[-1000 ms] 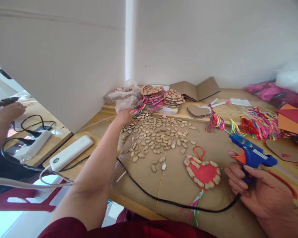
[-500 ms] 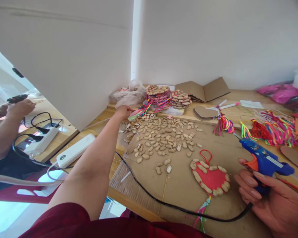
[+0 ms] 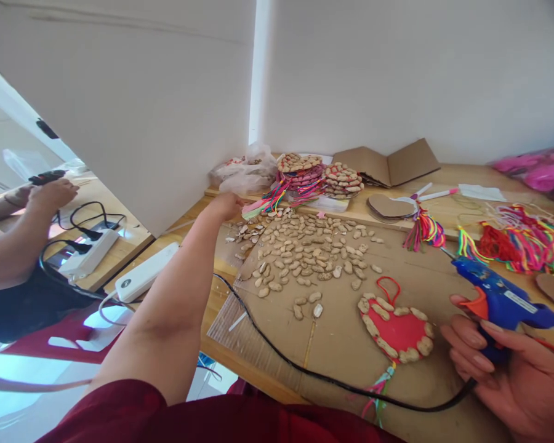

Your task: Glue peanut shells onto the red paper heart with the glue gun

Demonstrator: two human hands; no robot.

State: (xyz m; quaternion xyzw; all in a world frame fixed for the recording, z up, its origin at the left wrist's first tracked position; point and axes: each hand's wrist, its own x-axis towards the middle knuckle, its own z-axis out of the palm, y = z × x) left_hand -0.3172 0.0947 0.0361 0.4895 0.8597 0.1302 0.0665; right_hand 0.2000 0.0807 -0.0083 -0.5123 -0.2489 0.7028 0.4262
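Observation:
My right hand (image 3: 503, 363) is wrapped round the handle of a blue hot glue gun (image 3: 498, 292) with an orange trigger, its nozzle pointing up and left. Just left of it, on the cardboard sheet (image 3: 341, 357), lies a red heart (image 3: 404, 332) edged with peanuts, with a red cord loop and a tassel. My left hand (image 3: 226, 206) reaches far out to the back left, beside a plastic bag (image 3: 244, 172) and the tassels of stacked peanut-covered pieces (image 3: 300, 169). Its fingers are mostly hidden, so a grip cannot be made out. Loose peanuts (image 3: 314, 246) spread in front of it.
A black cable (image 3: 346, 384) runs across the cardboard's front. Cardboard cutouts (image 3: 390, 206), markers (image 3: 436, 194) and colourful tassels (image 3: 521, 240) lie along the back and right. At left are a white power bank (image 3: 143, 274), a power strip (image 3: 90, 255) and another person's hand (image 3: 55, 194).
The view has shifted slightly, moving the whole scene a little to the right. My left hand stays at the back left; the glue gun remains in my right hand.

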